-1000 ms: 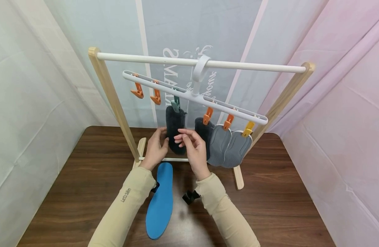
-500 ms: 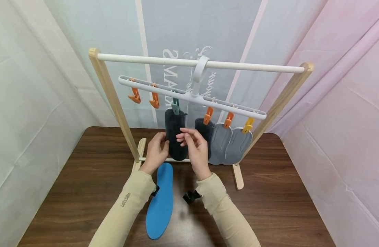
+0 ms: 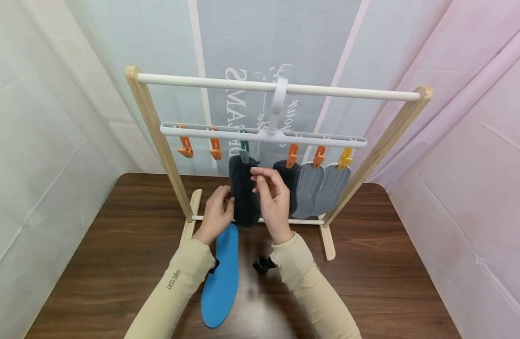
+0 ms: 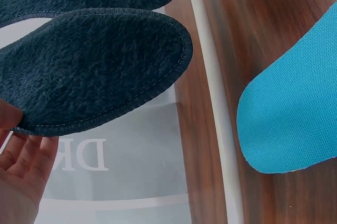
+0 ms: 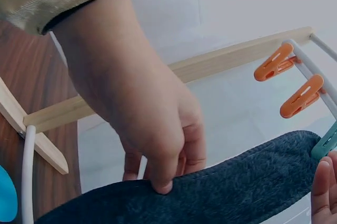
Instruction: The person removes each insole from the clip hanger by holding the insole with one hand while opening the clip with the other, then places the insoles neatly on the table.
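Note:
A dark fleecy insole (image 3: 244,197) hangs from a green clip (image 3: 244,153) on the white hanger (image 3: 226,135). My left hand (image 3: 217,211) pinches its left edge between thumb and fingers; in the left wrist view this hand (image 4: 23,166) shows at the lower left. At the insole's other side is my right hand (image 3: 274,200), fingers loosely bent and nothing visibly gripped. Whether its fingertips touch the fleece I cannot tell. Another dark insole (image 3: 291,181), partly behind the right hand, hangs from an orange clip (image 3: 292,156).
Two grey insoles (image 3: 308,188) hang farther right from an orange clip (image 3: 319,157) and a yellow clip (image 3: 345,158). Two orange clips (image 3: 215,143) at the left hold nothing. A blue insole (image 3: 220,282) lies on the wooden table (image 3: 370,282), before the rack (image 3: 158,141).
The hanger's left end has dropped and its right end has risen, so it now hangs nearly level. The dark insole has sunk slightly; my right hand has shifted up and right.

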### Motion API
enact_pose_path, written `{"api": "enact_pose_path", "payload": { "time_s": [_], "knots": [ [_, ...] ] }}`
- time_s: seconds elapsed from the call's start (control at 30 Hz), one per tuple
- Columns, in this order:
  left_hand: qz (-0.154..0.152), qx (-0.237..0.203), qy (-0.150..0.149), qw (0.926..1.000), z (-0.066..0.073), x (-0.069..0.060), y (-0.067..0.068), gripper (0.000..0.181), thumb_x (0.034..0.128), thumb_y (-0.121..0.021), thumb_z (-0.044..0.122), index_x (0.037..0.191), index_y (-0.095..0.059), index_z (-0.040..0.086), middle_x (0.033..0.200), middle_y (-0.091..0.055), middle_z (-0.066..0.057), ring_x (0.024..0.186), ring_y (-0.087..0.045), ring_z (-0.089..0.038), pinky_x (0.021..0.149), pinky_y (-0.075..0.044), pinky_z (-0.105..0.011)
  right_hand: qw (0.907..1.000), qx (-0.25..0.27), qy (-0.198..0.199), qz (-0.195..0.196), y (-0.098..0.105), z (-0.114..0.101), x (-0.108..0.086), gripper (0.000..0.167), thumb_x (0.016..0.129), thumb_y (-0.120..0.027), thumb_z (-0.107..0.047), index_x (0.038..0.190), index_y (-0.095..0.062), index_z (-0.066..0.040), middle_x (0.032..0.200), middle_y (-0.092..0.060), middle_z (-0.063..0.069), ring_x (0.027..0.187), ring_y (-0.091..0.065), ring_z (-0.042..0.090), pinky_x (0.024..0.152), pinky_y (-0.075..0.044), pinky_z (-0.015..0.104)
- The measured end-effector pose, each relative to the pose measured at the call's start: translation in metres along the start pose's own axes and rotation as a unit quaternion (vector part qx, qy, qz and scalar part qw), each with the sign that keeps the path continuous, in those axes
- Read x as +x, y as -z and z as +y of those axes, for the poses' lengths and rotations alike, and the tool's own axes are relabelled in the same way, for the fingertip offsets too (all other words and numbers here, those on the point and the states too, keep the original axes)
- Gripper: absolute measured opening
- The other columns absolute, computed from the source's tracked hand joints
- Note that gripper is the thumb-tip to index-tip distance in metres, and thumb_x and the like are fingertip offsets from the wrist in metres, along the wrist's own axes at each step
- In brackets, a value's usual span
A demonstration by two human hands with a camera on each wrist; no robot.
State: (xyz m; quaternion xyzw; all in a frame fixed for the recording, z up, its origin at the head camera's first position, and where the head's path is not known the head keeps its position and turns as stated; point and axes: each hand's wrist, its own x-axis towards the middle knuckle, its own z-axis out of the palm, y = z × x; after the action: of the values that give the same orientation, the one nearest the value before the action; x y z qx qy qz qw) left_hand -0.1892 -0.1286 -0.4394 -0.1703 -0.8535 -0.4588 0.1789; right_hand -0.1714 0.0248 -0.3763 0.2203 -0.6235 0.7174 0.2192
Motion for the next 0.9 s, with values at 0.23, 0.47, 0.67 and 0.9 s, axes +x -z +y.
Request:
{"api": "enact_pose_path", "payload": {
  "time_s": [0.23, 0.47, 0.67, 0.9],
  "knots": [
    [-0.007, 0.003, -0.004, 1.0000, 0.002, -0.004, 0.000, 0.015, 0.0948, -0.051, -0.005, 0.107, -0.057, -0.001, 0.095, -0.053, -0.014, 0.085, -0.054, -0.023, 0.079, -0.048, -0.035, 0.9971, -0.009, 0.076, -0.004, 0.017, 0.080, 0.009, 0.029, 0.101, -0.047, -0.010, 0.128, -0.056, -0.002, 0.128, -0.051, 0.012, 0.114, -0.052, 0.023, 0.091, -0.047, 0.035],
    [-0.009, 0.010, -0.004, 0.9999, 0.001, -0.006, -0.001, 0.015, 0.0960, -0.050, -0.003, 0.109, -0.056, 0.000, 0.095, -0.053, -0.014, 0.084, -0.054, -0.023, 0.074, -0.047, -0.037, 0.9966, -0.025, 0.078, -0.012, 0.019, 0.087, 0.022, 0.037, 0.099, -0.054, -0.019, 0.135, -0.052, -0.011, 0.136, -0.049, 0.006, 0.126, -0.045, 0.019, 0.101, -0.038, 0.033],
    [-0.012, 0.018, -0.005, 0.9998, 0.002, -0.006, -0.001, 0.014, 0.0962, -0.050, -0.003, 0.109, -0.056, -0.002, 0.093, -0.052, -0.015, 0.080, -0.052, -0.024, 0.069, -0.044, -0.038, 0.9926, -0.079, 0.081, -0.042, 0.029, 0.139, 0.037, 0.046, 0.096, -0.057, -0.012, 0.141, -0.046, -0.011, 0.144, -0.044, 0.007, 0.133, -0.041, 0.024, 0.108, -0.032, 0.038],
    [-0.019, 0.026, -0.001, 0.9995, 0.003, -0.007, -0.002, 0.015, 0.0960, -0.050, -0.004, 0.110, -0.055, -0.002, 0.094, -0.052, -0.015, 0.077, -0.051, -0.022, 0.067, -0.045, -0.038, 0.9901, -0.064, 0.101, -0.074, 0.036, 0.214, 0.050, 0.053, 0.096, -0.059, -0.017, 0.145, -0.041, -0.017, 0.148, -0.040, 0.001, 0.136, -0.037, 0.022, 0.110, -0.034, 0.038]
  ]
}}
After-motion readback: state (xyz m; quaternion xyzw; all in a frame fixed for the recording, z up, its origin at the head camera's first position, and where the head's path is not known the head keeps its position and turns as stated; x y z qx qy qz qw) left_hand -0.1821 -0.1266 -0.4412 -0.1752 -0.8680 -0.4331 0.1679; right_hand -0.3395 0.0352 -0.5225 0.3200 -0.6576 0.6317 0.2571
